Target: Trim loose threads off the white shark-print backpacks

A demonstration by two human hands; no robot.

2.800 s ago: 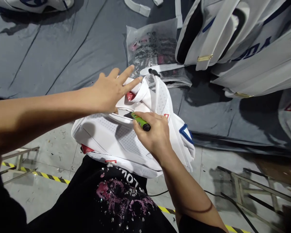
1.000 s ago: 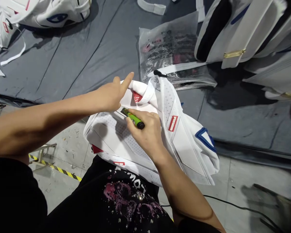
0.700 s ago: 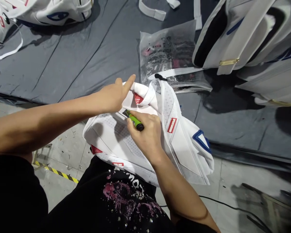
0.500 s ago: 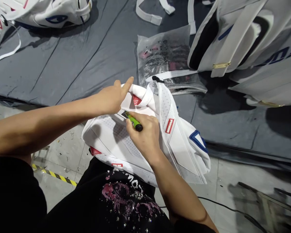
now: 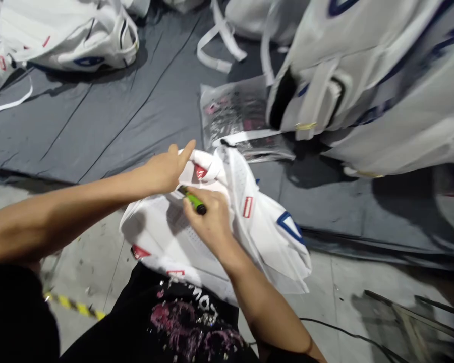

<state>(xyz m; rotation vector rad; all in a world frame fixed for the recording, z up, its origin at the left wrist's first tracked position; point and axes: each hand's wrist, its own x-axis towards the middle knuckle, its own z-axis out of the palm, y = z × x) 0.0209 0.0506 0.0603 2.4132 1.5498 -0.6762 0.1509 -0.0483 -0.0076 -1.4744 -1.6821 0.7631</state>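
A white bag point(image 5: 272, 222) with red labels and a blue-edged patch lies tilted across my lap against the table edge. My left hand point(image 5: 165, 169) grips the bag's upper edge, one finger stretched out and the other fingertips hidden by fabric. My right hand point(image 5: 210, 212) is closed round a short green tool with a black end point(image 5: 194, 201). The tool's dark front points at the fabric just below my left hand; whether it is a marker or a small knife cannot be made out. A red piece point(image 5: 200, 172) shows at the bag's opening.
A clear plastic bag with dark contents point(image 5: 230, 113) lies on the grey-covered table point(image 5: 79, 121) beyond the work. Larger white bags point(image 5: 363, 75) stand at right, with another white bag point(image 5: 71, 35) at far left. A cable point(image 5: 333, 325) crosses the floor.
The view has shifted, so the table things on the right appear further left and lower. Both hands keep their hold, and the green tool stays close to the same spot on the bag.
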